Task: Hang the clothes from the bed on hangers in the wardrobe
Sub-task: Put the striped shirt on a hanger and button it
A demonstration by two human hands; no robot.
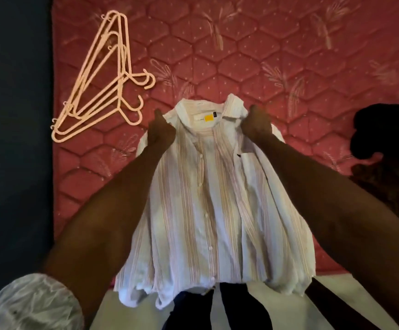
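Step in hand: the person is holding up a striped shirt (208, 198) by its shoulders, over the near edge of the bed (289, 67), so the job is sitting at the very start of one garment's cycle: shirt lifted, hanger not yet taken.
Left hand: the left hand (161, 133) is gripping the shirt's left shoulder beside the collar, fingers curling into the cloth and thumb sticking up.
Right hand: the right hand (256, 123) is pinching the other shoulder at the collar's edge, fingers closing round the fabric.
Shirt: it is hanging front-facing between the two hands, collar open and label showing, placket buttoned part-way down, hem drooping past the bed's near edge toward the floor.
Hangers: a loose stack of pink hangers (103, 84) is lying near the bed's left edge, well apart from the shirt, hooks pointing toward the bed's middle.
Other clothes: a dark heap (384, 134) is lying at the bed's right edge; probably more garments, though it is too dark to tell.
Next move calls for: freeing one hand while the other is keeping the collar up, reaching left for a single hanger, separating it from the stack, then feeding its arms into the shoulders through the open neck.
Wardrobe: it is not showing in this view.
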